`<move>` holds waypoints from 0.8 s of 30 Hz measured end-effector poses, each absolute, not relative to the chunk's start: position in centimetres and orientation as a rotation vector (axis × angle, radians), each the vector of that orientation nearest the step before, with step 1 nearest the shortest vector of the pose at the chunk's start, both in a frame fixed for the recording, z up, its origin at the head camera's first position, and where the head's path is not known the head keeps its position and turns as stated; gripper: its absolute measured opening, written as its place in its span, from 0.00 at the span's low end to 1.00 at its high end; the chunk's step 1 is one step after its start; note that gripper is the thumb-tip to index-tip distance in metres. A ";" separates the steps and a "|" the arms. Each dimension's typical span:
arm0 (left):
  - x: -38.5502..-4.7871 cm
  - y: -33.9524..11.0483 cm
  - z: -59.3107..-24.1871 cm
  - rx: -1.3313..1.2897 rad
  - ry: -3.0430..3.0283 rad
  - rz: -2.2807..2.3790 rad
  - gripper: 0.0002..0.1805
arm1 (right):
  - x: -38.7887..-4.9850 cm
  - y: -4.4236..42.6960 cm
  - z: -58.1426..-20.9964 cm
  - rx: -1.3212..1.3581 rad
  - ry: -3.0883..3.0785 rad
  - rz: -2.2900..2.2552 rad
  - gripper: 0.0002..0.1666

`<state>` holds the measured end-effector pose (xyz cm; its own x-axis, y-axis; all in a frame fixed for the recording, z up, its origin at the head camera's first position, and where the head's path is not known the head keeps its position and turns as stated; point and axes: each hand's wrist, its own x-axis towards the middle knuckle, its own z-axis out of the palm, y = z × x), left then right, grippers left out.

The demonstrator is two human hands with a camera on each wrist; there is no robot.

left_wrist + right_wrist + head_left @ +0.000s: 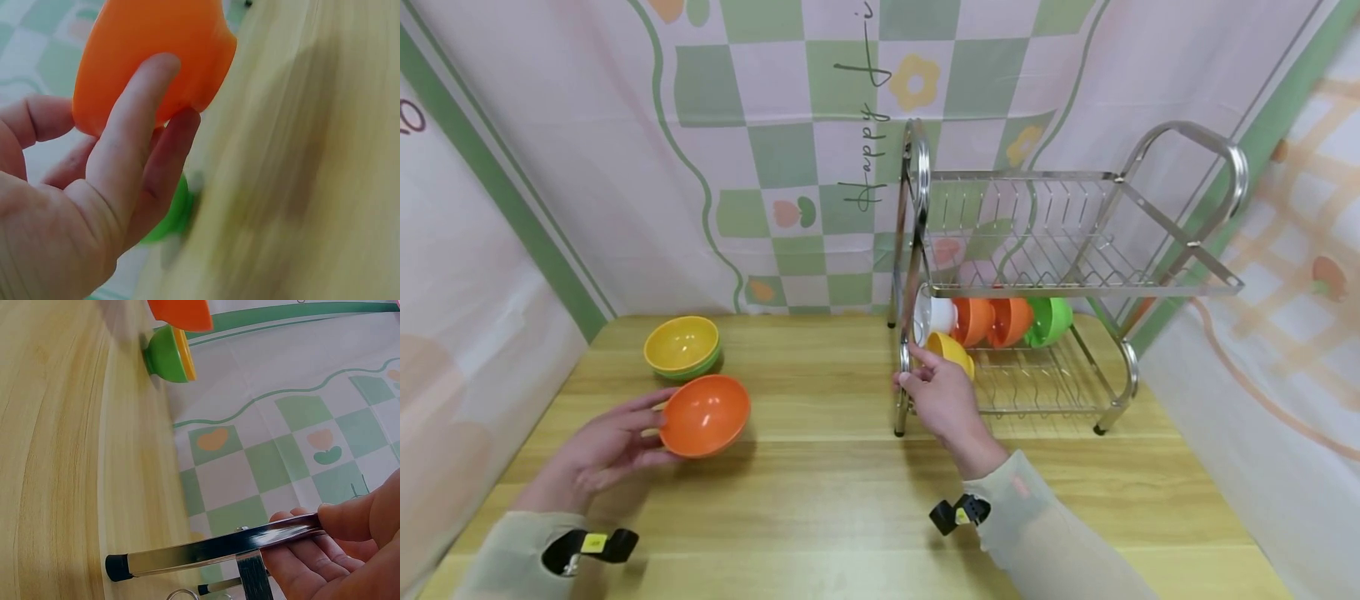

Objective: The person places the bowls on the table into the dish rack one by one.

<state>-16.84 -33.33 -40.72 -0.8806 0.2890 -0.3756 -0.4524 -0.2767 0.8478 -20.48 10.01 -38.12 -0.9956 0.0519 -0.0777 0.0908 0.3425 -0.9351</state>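
Left of the two-tier silver metal dish rack (pixel 1075 292), the left hand (pixel 613 450) pinches a round orange bowl (pixel 706 417), mouth tilted upward, near a yellow bowl (pixel 681 343) nested in a green bowl (pixel 164 356). The right hand (pixel 943 398) grips the rack's left-front post; white, orange, green and yellow bowls (pixel 1011 322) occupy its lower tier.

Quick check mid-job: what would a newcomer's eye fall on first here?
Likely the bright orange bowl, held in the left hand above the left part of the table. Next, the shiny two-tier metal rack on the right, gripped on its left side by the right hand, with colourful bowls on its lower shelf.
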 end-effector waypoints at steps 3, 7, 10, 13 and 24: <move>-16.6 -31.8 -39.9 -0.191 1.580 2.161 0.20 | -20.5 10.0 -38.1 0.136 2.543 -1.786 0.29; -16.2 -30.1 -39.2 -0.180 1.614 2.149 0.21 | -20.5 10.0 -38.0 0.139 2.544 -1.784 0.30; -15.9 -28.9 -38.9 -0.199 1.619 2.156 0.22 | -20.5 10.0 -38.1 0.141 2.552 -1.773 0.29; -15.7 -27.8 -38.6 -0.189 1.631 2.160 0.24 | -20.5 10.0 -38.1 0.139 2.557 -1.768 0.29; -15.3 -23.8 -37.4 -0.047 1.625 2.157 0.31 | -20.2 9.9 -37.8 0.141 2.593 -1.717 0.29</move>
